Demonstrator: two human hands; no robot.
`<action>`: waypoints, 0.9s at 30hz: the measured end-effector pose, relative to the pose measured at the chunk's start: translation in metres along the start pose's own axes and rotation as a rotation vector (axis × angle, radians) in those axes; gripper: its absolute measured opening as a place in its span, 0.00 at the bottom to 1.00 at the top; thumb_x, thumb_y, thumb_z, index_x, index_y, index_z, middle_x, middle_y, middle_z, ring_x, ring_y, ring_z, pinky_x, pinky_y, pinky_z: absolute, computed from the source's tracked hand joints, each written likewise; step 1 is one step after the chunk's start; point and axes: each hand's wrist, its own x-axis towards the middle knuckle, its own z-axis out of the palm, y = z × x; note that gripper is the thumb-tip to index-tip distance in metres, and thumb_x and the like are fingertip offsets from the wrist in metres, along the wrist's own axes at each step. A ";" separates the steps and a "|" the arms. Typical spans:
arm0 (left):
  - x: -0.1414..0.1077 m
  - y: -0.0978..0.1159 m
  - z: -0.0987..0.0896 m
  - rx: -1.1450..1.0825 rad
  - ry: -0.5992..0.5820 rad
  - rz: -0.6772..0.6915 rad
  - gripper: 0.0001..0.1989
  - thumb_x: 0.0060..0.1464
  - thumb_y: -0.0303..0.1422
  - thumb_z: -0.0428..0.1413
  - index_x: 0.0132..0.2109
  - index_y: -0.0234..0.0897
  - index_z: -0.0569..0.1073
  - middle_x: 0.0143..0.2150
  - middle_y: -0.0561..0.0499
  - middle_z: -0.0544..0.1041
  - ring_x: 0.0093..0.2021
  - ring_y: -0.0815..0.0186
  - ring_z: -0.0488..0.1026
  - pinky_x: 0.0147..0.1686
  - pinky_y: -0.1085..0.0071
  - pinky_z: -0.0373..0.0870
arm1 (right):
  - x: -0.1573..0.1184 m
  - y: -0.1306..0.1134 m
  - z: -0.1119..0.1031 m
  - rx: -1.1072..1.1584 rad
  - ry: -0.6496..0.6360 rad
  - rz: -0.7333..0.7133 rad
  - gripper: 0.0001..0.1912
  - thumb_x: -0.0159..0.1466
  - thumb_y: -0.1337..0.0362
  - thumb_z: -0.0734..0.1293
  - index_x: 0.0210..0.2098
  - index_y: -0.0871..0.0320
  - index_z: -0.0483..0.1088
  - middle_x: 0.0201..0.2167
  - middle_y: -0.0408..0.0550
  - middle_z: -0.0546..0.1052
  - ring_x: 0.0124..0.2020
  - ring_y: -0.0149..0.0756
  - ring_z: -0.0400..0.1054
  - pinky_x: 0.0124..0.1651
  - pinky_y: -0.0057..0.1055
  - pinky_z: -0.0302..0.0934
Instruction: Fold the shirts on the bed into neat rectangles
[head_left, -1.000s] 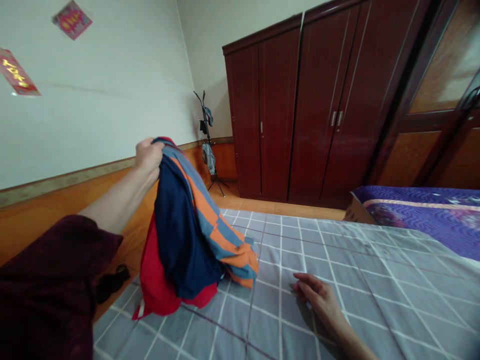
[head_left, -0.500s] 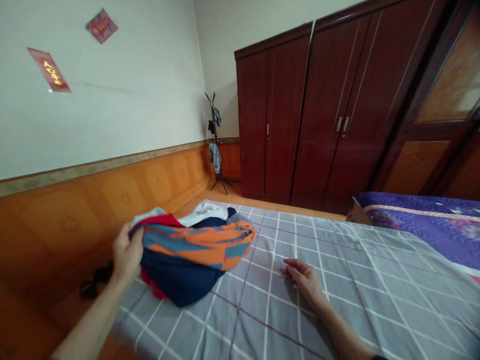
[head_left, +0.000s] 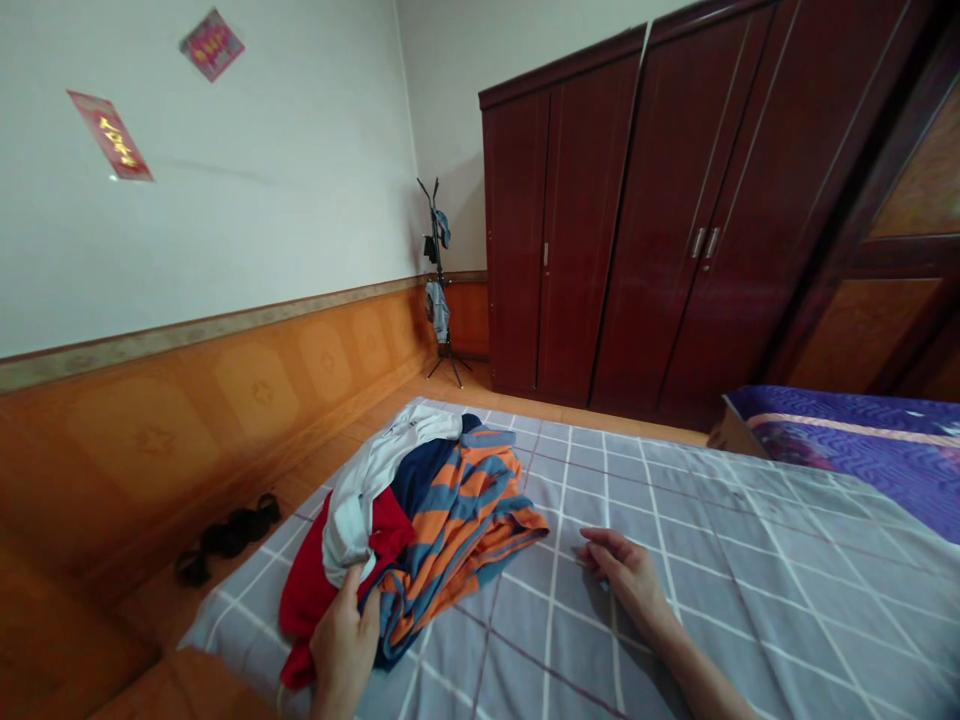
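My left hand [head_left: 346,632] is closed on the near edge of a heap of clothes, its thumb beside an orange-and-blue striped shirt [head_left: 463,500] and its fingers by a white garment [head_left: 358,492]. Which layers it pinches I cannot tell. Red cloth [head_left: 306,560] and navy cloth [head_left: 417,474] show between and beside them. The heap lies crumpled on the left part of a bed with a grey checked sheet [head_left: 592,640]. To the right of the heap, my right hand [head_left: 621,578] holds nothing; its fingers are loosely bent and a little apart, low over the sheet.
Dark red wardrobes [head_left: 585,240] line the far wall, their doors closed. A coat stand [head_left: 439,280] with hanging items is in the corner. Dark shoes [head_left: 229,535] lie on the floor by the left wall. At the right is a purple bedspread [head_left: 847,430].
My left hand has come down and right, toward me, and the lifted striped shirt now lies spread on the bed. More of the white and red garments shows. The right hand has barely moved.
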 end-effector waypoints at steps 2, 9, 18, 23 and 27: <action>0.003 0.007 -0.004 0.058 -0.032 0.020 0.19 0.61 0.36 0.44 0.55 0.36 0.68 0.45 0.42 0.79 0.45 0.53 0.76 0.39 0.66 0.71 | 0.000 0.000 0.000 -0.007 -0.003 0.000 0.20 0.46 0.54 0.70 0.34 0.61 0.74 0.22 0.49 0.77 0.22 0.35 0.67 0.26 0.30 0.59; 0.018 0.035 -0.045 0.186 -0.226 0.312 0.15 0.59 0.35 0.45 0.50 0.40 0.69 0.50 0.46 0.75 0.48 0.59 0.75 0.43 0.68 0.70 | 0.000 -0.003 0.001 -0.076 -0.040 0.009 0.22 0.47 0.51 0.70 0.34 0.62 0.74 0.23 0.51 0.77 0.24 0.37 0.68 0.27 0.31 0.58; 0.041 0.120 -0.072 0.014 -0.018 0.489 0.10 0.59 0.40 0.49 0.44 0.42 0.70 0.40 0.51 0.75 0.42 0.61 0.74 0.41 0.68 0.69 | 0.005 0.006 0.003 -0.116 -0.055 -0.012 0.21 0.50 0.51 0.67 0.33 0.62 0.74 0.22 0.49 0.76 0.23 0.35 0.67 0.27 0.30 0.57; 0.069 0.162 -0.009 0.011 -0.066 0.525 0.10 0.58 0.35 0.51 0.46 0.38 0.70 0.43 0.47 0.73 0.46 0.59 0.70 0.46 0.65 0.66 | 0.004 0.002 0.003 -0.142 -0.045 -0.009 0.22 0.50 0.50 0.67 0.34 0.62 0.75 0.22 0.49 0.76 0.24 0.37 0.67 0.28 0.31 0.58; 0.084 0.167 0.045 0.015 -0.081 0.466 0.06 0.57 0.31 0.51 0.38 0.36 0.71 0.39 0.45 0.73 0.44 0.56 0.70 0.44 0.62 0.66 | 0.004 0.004 0.002 -0.178 -0.066 -0.016 0.23 0.52 0.48 0.66 0.35 0.62 0.75 0.23 0.50 0.76 0.26 0.39 0.68 0.31 0.32 0.60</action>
